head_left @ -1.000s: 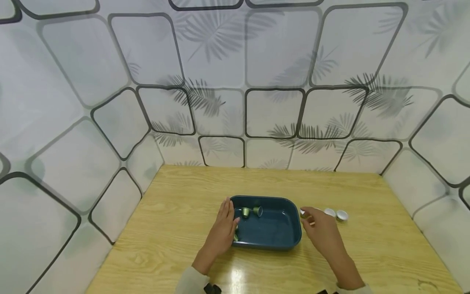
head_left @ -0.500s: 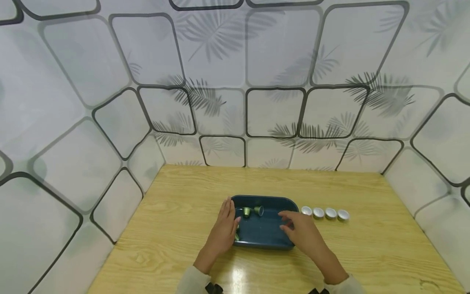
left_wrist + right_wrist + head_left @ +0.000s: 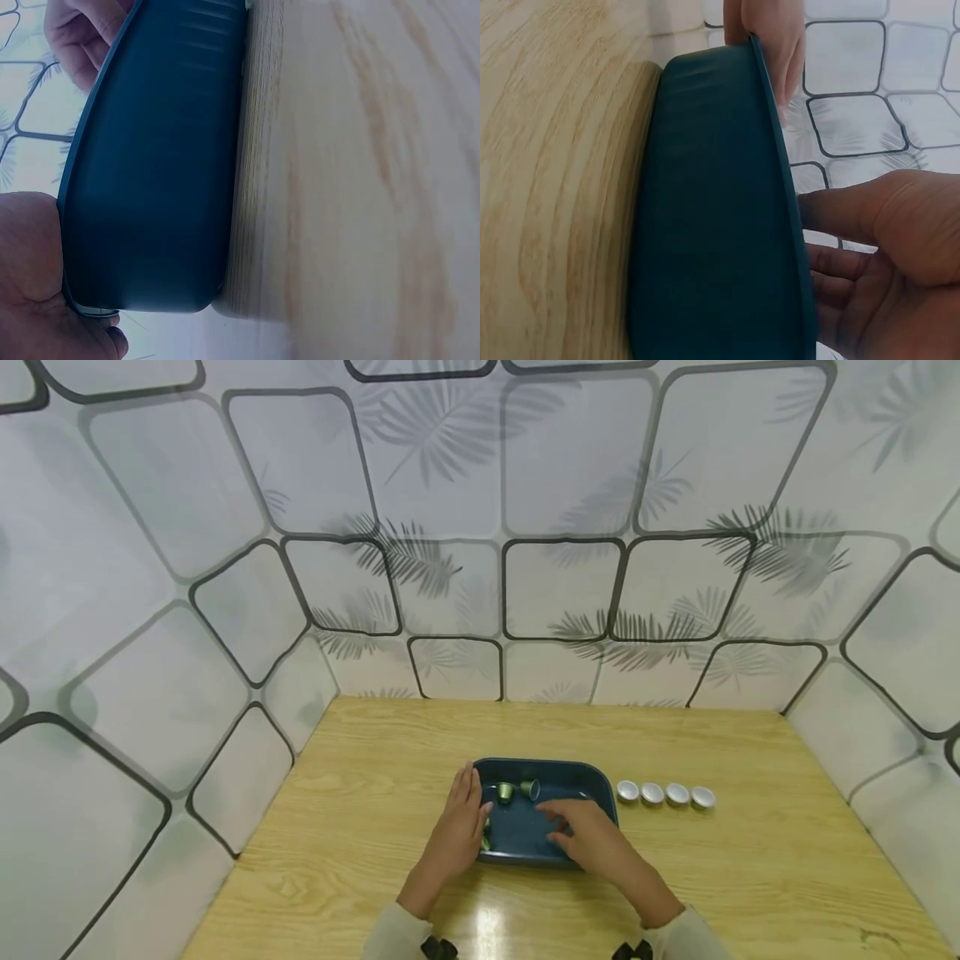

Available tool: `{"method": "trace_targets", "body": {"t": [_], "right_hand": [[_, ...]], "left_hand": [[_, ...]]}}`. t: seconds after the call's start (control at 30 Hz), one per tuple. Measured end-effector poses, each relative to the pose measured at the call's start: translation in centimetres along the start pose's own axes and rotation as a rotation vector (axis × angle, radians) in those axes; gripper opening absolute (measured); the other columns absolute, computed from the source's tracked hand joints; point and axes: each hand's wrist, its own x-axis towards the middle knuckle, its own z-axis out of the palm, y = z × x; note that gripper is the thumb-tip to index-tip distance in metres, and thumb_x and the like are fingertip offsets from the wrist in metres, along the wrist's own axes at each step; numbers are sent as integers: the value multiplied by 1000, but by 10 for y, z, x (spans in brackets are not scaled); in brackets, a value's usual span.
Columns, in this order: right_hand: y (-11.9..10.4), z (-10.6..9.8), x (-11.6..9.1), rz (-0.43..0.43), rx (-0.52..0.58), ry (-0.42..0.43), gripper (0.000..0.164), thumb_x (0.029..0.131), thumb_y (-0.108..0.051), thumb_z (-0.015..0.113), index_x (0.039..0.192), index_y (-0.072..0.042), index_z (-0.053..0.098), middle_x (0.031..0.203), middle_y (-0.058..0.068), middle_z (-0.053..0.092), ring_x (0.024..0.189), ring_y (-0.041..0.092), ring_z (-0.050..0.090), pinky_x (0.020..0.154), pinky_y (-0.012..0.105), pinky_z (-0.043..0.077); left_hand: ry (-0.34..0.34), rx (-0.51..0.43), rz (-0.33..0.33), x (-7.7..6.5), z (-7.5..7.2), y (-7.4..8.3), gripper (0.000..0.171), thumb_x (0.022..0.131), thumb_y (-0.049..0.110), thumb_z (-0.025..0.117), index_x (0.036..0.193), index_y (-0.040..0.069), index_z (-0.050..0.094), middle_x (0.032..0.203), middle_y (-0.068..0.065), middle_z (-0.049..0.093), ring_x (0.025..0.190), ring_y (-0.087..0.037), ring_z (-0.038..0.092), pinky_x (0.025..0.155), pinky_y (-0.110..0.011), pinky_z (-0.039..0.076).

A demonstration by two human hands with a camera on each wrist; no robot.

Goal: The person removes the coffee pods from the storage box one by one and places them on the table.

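A dark blue rectangular tray (image 3: pixel 551 857) sits on the wooden table. My left hand (image 3: pixel 453 827) lies against its left end, fingers straight along the rim and thumb at the inner side. Over the tray's right half is my right hand (image 3: pixel 592 837), fingers loosely bent, thumb and forefinger apart, holding nothing visible. Inside the tray are small green coffee capsules, one (image 3: pixel 505 792) near the back left and another (image 3: pixel 530 789) tipped beside it. More green (image 3: pixel 486 835) shows partly hidden by my left hand. In the left wrist view, the tray's side (image 3: pixel 157 165) fills the middle.
Right of the tray stands a row of several capsules (image 3: pixel 652 794) with pale round tops facing up. The wooden table (image 3: pixel 337 827) extends on all sides of the tray. Patterned cloth walls (image 3: pixel 562 593) enclose the back and sides.
My right hand has let go of a capsule at the row's left end and moved left over the tray. My left hand stays in place against the tray.
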Motion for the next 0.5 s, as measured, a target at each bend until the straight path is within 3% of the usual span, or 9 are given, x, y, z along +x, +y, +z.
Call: {"method": "trace_targets", "body": {"t": [0.23, 0.5], "right_hand": [[0, 7, 9, -87, 60, -105, 39, 91, -5, 76, 128, 1, 68, 116, 17, 72, 87, 18, 70, 71, 26, 56], [2, 14, 19, -141, 66, -148, 36, 92, -6, 75, 127, -1, 69, 120, 14, 71, 88, 15, 71, 72, 24, 56]], "left_hand": [[-10, 5, -3, -1, 0, -1, 61, 111, 23, 43, 156, -12, 21, 166, -25, 11, 155, -38, 8, 120, -53, 22], [-8, 10, -10, -1, 0, -1, 61, 111, 23, 43, 157, -10, 20, 166, -25, 11, 155, -35, 7, 121, -51, 22]]}}
